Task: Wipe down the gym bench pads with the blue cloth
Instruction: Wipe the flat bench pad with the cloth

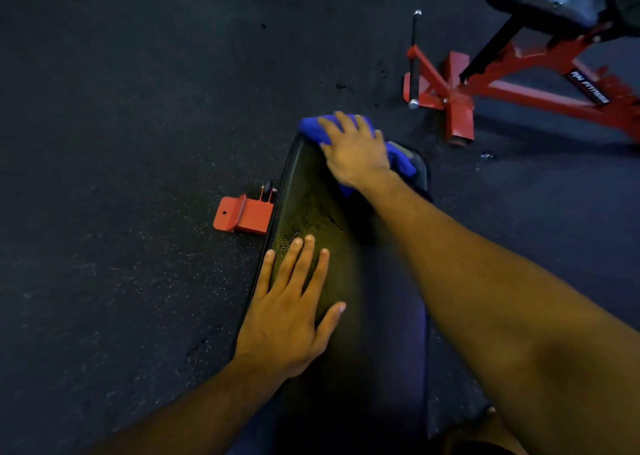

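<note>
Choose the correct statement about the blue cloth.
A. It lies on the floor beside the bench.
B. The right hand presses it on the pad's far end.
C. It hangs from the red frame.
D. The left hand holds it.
B: the right hand lies flat on the blue cloth at the far end of the bench pad.

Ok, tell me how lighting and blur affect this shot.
Head view: dim overall; a light patch on the bench pad shows droplets; right hand on the blue cloth slightly motion-blurred; left hand sharp; wide-angle stretches the forearms.

Blue cloth (313,128) soft; bench pad (311,209) glossy, droplet-beaded; floor (121,143) matt, speckled
</note>
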Tool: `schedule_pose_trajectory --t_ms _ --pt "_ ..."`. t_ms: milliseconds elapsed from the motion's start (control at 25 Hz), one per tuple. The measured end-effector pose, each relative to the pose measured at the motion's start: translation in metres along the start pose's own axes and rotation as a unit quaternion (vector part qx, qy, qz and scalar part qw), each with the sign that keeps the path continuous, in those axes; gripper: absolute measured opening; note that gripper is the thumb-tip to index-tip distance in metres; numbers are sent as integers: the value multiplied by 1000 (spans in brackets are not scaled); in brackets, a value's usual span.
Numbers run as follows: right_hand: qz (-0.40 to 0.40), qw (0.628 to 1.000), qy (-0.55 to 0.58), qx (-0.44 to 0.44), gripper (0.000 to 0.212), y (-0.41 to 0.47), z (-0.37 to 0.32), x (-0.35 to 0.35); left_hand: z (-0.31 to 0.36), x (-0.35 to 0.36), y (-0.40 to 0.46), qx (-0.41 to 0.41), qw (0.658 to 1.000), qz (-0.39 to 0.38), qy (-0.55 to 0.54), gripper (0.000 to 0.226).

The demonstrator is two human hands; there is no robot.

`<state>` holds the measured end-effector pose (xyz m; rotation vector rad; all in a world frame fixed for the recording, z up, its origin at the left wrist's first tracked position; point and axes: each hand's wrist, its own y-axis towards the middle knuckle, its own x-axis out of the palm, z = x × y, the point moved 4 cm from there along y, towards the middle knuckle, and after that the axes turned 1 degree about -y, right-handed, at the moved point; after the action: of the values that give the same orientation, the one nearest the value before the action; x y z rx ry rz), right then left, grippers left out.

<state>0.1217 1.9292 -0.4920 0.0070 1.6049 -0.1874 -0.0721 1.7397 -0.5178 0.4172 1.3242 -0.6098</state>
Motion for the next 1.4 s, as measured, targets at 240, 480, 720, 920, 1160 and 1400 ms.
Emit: schedule_pose_trajectory --t_ms 240,480,720,920,1160,1400 --pt "-27 953 60 -296 56 -67 -11 8 -2 2 -1 -5 1000 7 -4 74" --pt "19 990 76 -114 50 19 24 1 -1 2 -2 -4 1000 8 -5 74" --pt "-4 960 43 -278 44 -14 -58 2 -1 2 0 -5 1000 4 -11 73" --pt "91 966 202 -135 51 -74 -8 -33 2 -2 -4 -3 1000 13 -18 71" --pt "112 977 178 29 48 -140 89 -15 4 -5 -5 -1 1000 22 -13 73" --pt "45 995 76 40 54 -177 60 25 2 -1 -4 -3 999 28 -20 71"
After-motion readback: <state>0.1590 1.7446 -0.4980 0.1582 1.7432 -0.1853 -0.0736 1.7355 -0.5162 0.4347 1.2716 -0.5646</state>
